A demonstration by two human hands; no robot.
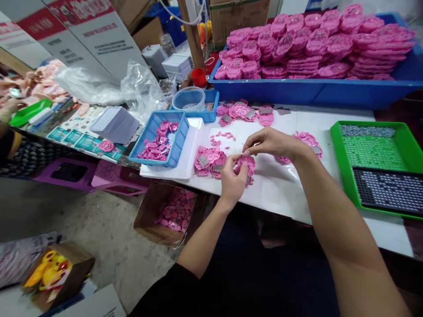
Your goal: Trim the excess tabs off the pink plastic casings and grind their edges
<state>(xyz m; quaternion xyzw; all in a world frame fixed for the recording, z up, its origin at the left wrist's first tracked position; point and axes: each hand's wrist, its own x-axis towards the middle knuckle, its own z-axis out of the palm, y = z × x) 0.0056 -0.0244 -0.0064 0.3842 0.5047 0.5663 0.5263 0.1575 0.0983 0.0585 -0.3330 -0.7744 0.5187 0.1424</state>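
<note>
My left hand [232,179] is closed around a round pink plastic casing [247,163], thumb on its face. The fingertips of my right hand [268,141] are pinched together at the casing's upper edge; whatever they hold is too small to make out. Left of my hands lie several pink casings with metal plates [209,157]. Small pink pegs [224,135] are scattered on the white table top just above them. More pink casings [306,139] lie partly behind my right wrist.
A blue tray [297,90] piled with pink casings stands at the back. On the right is a green tray [337,154] with a black grid; on the left, a light blue basket [180,145] of small pink parts. A cardboard box [145,220] sits below. Another person's hand [8,110] shows far left.
</note>
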